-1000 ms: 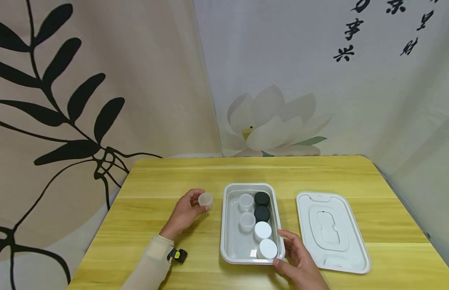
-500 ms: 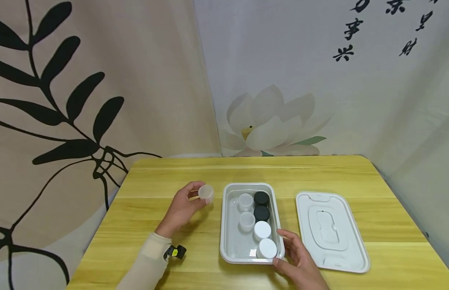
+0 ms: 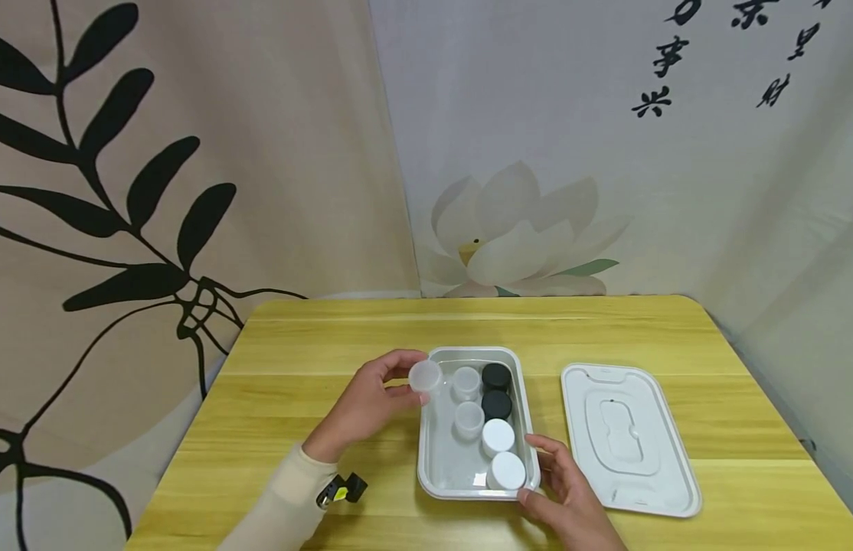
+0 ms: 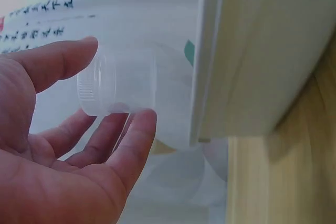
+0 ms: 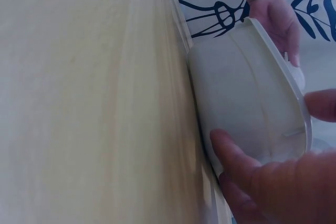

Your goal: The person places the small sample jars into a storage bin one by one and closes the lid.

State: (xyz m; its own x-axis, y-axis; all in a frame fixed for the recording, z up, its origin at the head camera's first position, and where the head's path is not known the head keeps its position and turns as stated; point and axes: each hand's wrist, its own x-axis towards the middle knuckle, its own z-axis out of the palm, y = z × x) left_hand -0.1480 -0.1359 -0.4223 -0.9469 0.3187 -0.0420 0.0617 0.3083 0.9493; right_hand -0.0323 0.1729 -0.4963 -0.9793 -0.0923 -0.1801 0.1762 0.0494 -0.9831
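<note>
A small translucent plastic jar [image 3: 425, 376] with a ribbed cap is pinched in my left hand [image 3: 368, 399], above the left rim of a white plastic box [image 3: 442, 468]. In the left wrist view the jar [image 4: 131, 80] lies between thumb and fingertips, raised level with the box's side. My right hand [image 3: 570, 493] grips the near right corner of the box. The right wrist view has its fingers [image 5: 231, 150] on the box wall and rim. Inside the box stand two clear jars [image 3: 469, 421], two black-capped jars [image 3: 496, 405] and two white-capped jars [image 3: 506, 471].
A white lid [image 3: 622, 436] lies flat on the wooden table [image 3: 316, 325], right of the box. The box floor shows bare along its left side and near left corner. A printed curtain [image 3: 295, 153] hangs behind the table.
My left hand first lifts slightly, then carries the jar rightward from over the table to the box's left rim. The right hand and the box have stayed put.
</note>
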